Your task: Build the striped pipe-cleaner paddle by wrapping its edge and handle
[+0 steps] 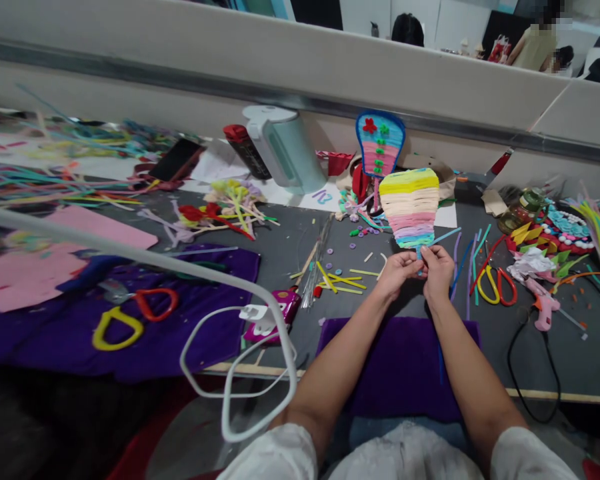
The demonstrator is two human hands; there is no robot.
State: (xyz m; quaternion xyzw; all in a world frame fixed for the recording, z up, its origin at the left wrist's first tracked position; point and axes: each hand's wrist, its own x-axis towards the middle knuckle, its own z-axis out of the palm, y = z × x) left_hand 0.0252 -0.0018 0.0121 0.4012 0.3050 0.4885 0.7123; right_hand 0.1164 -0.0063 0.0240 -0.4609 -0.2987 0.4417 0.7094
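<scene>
A striped fan made of pipe cleaners [410, 203] stands upright above my hands, its bands running from yellow through cream and pink to blue. My left hand [404, 270] pinches the short blue handle at its base. From the other side my right hand [437, 268] has its fingers closed on the same handle, the two hands nearly touching. Behind it rises a finished-looking fan [381, 143] with a dark blue edge, a red flower and green bits. Loose pipe cleaners [473, 267] lie just right of my right hand. Under my forearms is a purple cloth [400, 360].
Red-and-yellow scissors [500, 285] and a pink glue gun [543, 303] with a black cord lie at right. At left are a second pair of scissors [135, 313], a white cable [220, 267] crossing near the camera, and a kettle [290, 150] farther back. Yellow cut pieces [337, 280] lie mid-table.
</scene>
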